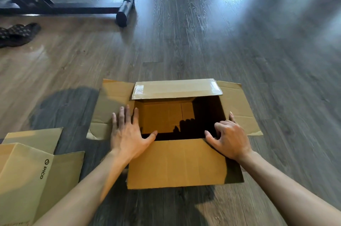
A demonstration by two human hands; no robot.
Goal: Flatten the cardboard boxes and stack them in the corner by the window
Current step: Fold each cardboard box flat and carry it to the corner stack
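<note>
Head view: box (175, 163) between hands.

A single view is given, taken from a wide-angle camera worn on the person's head. The scene is seen from above and behind the open cardboard box (177, 133), which is placed low and central in the frame. The camera is pitched forward and steeply down, so that the wooden floor (203, 41) beyond the box is taken in as far as a black metal frame (55, 8) at the upper left of the box. The box is viewed from close by, within reach of both forearms. Straight lines are bent toward the edges, and the far floor is perhaps washed out by glare. No second view is supplied.
</note>
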